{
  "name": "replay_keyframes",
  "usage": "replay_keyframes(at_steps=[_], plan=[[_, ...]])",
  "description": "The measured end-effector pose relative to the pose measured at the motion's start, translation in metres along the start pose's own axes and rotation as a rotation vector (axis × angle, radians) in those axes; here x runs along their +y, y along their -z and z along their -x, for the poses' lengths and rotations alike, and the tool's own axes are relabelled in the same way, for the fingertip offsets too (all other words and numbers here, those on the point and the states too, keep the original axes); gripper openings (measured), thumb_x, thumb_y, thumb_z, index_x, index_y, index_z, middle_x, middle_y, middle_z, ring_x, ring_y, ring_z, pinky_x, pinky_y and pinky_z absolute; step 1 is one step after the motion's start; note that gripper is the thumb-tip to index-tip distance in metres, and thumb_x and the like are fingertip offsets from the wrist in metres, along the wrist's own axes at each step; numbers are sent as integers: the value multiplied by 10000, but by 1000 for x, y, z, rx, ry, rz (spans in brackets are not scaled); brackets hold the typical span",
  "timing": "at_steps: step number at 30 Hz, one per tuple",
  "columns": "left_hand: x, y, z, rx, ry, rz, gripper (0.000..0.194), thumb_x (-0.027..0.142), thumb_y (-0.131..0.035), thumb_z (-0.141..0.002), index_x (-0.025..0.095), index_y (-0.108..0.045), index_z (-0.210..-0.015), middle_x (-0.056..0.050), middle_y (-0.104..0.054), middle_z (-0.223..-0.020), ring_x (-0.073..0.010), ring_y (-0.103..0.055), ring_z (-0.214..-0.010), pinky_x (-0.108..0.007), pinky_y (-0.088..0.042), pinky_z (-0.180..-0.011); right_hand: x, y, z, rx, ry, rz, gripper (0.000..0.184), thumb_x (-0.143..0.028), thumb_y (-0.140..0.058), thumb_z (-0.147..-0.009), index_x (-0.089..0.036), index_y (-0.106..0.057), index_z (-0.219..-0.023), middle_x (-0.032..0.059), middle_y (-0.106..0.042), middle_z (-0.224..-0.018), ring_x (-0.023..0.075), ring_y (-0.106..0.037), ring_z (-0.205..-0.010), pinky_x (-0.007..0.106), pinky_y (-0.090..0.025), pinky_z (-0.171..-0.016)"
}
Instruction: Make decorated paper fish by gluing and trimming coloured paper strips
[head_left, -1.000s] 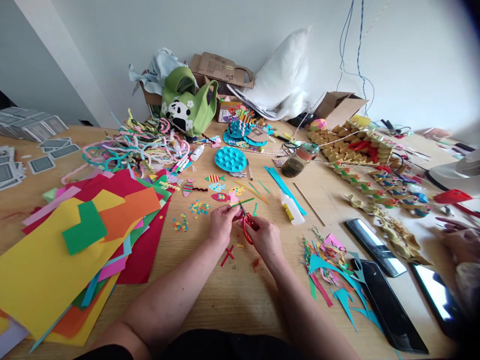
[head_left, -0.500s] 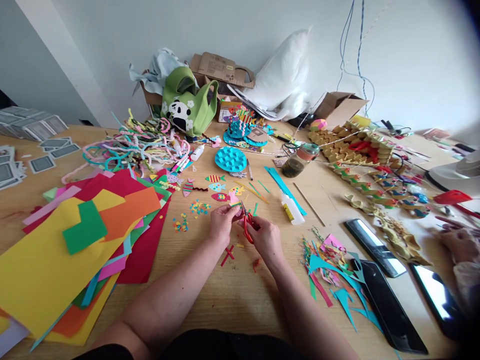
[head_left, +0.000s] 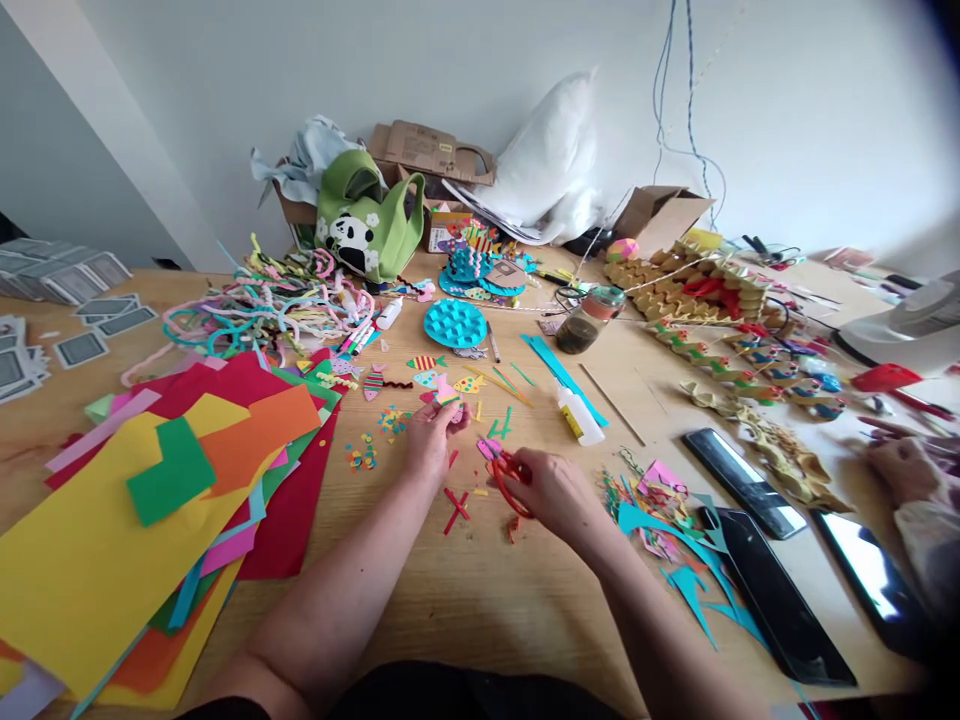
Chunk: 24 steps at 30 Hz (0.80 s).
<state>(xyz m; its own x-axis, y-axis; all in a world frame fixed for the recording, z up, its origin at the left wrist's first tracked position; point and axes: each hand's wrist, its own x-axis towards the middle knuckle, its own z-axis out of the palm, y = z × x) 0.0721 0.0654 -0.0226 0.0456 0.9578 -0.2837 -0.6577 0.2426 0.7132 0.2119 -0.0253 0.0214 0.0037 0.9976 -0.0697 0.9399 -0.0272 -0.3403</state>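
Observation:
My left hand (head_left: 427,445) pinches a small pink paper fish (head_left: 445,388) with a coloured strip across it. In my right hand (head_left: 559,490) are red-handled scissors (head_left: 513,490), held low over the table and apart from the fish. A pink paper piece (head_left: 489,449) lies by the blades. Red paper strips (head_left: 456,512) and green strips (head_left: 504,424) are scattered around my hands. Just beyond the left hand lie a striped paper fish (head_left: 426,363) and a yellow spotted fish (head_left: 469,384). Coloured paper dots (head_left: 364,458) form piles to the left.
Coloured paper sheets (head_left: 82,490) cover the left side. A glue bottle (head_left: 580,415), a jar (head_left: 589,322) and a blue moulded disc (head_left: 455,323) stand beyond my hands. Blue scraps (head_left: 660,530) and phones (head_left: 780,600) lie right, near another person's hand (head_left: 904,470).
The scissors have moved away from the paper, to the right and down with my right hand. My left hand has shifted slightly left with the pink fish.

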Motion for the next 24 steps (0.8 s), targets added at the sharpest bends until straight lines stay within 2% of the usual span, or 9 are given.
replay_keyframes(at_steps=[3,7,12,14,16,19,20,24], plan=[[2,1,-2,-15,-2,-9,232,265,-769,-552,129,-657,-703,-36,-687,-680,-141,-644,-644,-266,-493,-649,-6,4,33,-140,77,89,219,-378,-540,-852,-195,-622,-766,64,-672,-733,175,-611,-662,253,-338,-582],[1,3,-2,-27,21,-30,230,249,-758,-551,122,-647,-706,-40,-684,-665,-137,-636,-605,-255,-490,-599,-21,-6,69,-287,124,135,169,-327,-562,-861,-179,-640,-886,92,-680,-856,219,-646,-811,277,-415,-684],[1,1,0,-82,82,-66,242,248,-755,-539,117,-648,-713,-53,-685,-658,-129,-631,-578,-240,-494,-563,-33,-10,83,-382,161,115,154,-324,-600,-841,-197,-676,-884,96,-672,-910,214,-655,-820,265,-436,-665],[2,0,2,-131,110,-91,237,248,-751,-544,112,-655,-714,-58,-687,-660,-131,-634,-582,-231,-497,-547,-30,-3,79,-382,198,30,173,-332,-570,-860,-212,-692,-844,70,-674,-872,188,-653,-778,252,-432,-647],[3,0,4,-175,124,-128,235,252,-748,-554,108,-664,-719,-60,-686,-657,-133,-636,-580,-222,-496,-523,-23,8,67,-308,213,-115,240,-340,-520,-889,-220,-700,-786,39,-673,-809,151,-638,-721,235,-426,-640],[3,0,6,-236,141,-178,230,266,-750,-563,109,-661,-706,-67,-689,-664,-140,-637,-555,-215,-482,-472,-8,23,34,-92,118,-307,257,-363,-534,-870,-191,-693,-764,26,-674,-746,131,-603,-658,232,-424,-615],[3,0,6,-259,149,-192,224,272,-754,-564,113,-651,-685,-71,-691,-670,-142,-637,-540,-214,-473,-454,-3,27,21,-34,67,-369,295,-398,-537,-857,-176,-675,-721,21,-650,-671,129,-577,-601,231,-411,-559],[4,1,8,-319,193,-251,234,287,-766,-563,115,-623,-633,-92,-696,-670,-148,-630,-478,-197,-413,-380,11,28,-30,69,-39,-588,355,-483,-557,-809,-148,-661,-755,16,-612,-602,129,-560,-550,218,-397,-473]])
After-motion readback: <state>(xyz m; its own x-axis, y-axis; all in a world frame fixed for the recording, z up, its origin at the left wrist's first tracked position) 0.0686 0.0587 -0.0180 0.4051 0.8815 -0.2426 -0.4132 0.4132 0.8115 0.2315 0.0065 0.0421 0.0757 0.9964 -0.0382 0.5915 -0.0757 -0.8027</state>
